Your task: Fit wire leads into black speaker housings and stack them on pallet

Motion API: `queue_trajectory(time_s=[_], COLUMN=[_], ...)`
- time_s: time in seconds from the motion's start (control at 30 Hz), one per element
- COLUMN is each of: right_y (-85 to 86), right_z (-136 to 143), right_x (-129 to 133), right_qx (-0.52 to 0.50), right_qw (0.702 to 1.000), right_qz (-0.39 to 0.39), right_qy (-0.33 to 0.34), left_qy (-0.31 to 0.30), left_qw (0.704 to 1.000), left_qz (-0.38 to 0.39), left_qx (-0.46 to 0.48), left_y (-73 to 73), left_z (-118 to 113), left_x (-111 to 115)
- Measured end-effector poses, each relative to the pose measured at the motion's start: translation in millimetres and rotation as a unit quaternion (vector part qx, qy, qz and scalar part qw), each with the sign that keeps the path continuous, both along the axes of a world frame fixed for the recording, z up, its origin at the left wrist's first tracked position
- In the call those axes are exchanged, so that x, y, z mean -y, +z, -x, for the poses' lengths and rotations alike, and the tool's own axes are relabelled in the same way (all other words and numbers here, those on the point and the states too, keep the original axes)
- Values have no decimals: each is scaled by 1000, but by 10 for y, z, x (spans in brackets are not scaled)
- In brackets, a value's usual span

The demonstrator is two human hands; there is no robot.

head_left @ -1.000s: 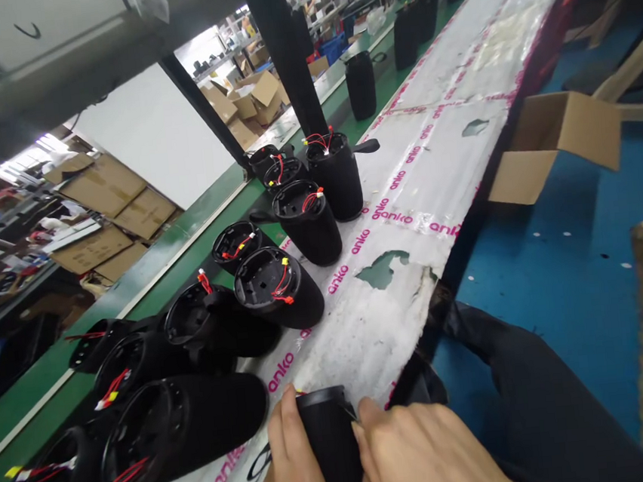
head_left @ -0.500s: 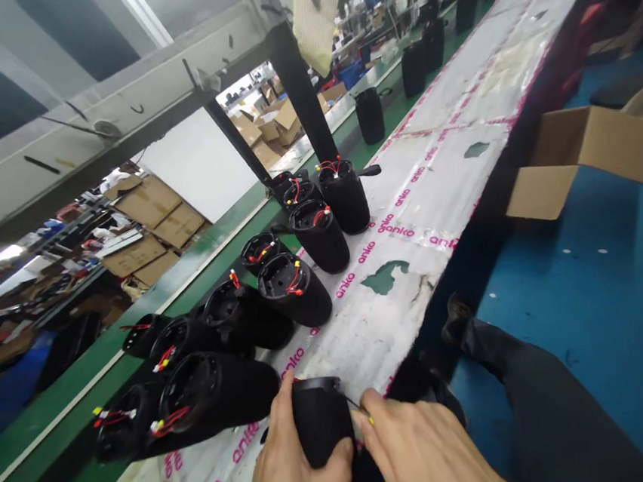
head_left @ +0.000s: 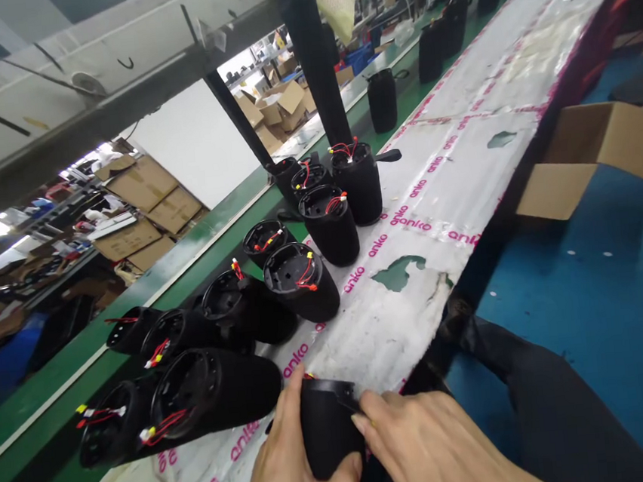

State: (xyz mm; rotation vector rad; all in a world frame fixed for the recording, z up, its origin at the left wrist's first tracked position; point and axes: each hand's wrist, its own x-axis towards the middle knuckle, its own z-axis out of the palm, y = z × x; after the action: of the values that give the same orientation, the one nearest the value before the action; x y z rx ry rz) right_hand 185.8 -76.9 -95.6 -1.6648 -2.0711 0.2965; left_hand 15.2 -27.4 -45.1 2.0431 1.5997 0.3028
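A black cylindrical speaker housing (head_left: 328, 426) stands tilted at the bottom middle of the head view, near the table's front edge. My left hand (head_left: 297, 455) wraps around its left side, the thumb pressed across its front. At the right of the rim, my right hand (head_left: 426, 443) is closed, thumb and forefinger pinching the end of a flat black strap (head_left: 345, 398). Its fingertips partly hide the strap. Beyond my left hand lies a larger black housing (head_left: 244, 385) on its side, with red wires (head_left: 168, 424) and small connectors at its open end.
Several more open-topped black housings (head_left: 302, 281) with red wires stand along the table (head_left: 359, 343), covered in torn, pink-printed white sheeting. Behind runs a green conveyor (head_left: 208, 244). A dark post (head_left: 313, 67) rises at the back. An open carton (head_left: 579, 140) is on the right, above blue floor.
The view has shifted slightly. My right fingers have stayed at the rim; a small yellow bit seen by them earlier is out of sight, and the flat black strap shows more.
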Motion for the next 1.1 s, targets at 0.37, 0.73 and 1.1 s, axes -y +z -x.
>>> queue_trajectory(time_s=[0.37,0.73,1.1], right_y=[-39,-32,-80], right_z=[24,-6,2], right_x=[60,-22,-24], right_qx=[16,25,54], right_qw=[999,1000,998], right_qz=[-34,6,-37], right_qy=[-20,11,-8], left_qy=[5,-21,-31], left_qw=[1000,999,999], left_qz=[7,28,29], left_qx=[-6,-17,7], left_y=[39,32,-38], left_z=[-21,36,125], left_x=[-3,-81,-105])
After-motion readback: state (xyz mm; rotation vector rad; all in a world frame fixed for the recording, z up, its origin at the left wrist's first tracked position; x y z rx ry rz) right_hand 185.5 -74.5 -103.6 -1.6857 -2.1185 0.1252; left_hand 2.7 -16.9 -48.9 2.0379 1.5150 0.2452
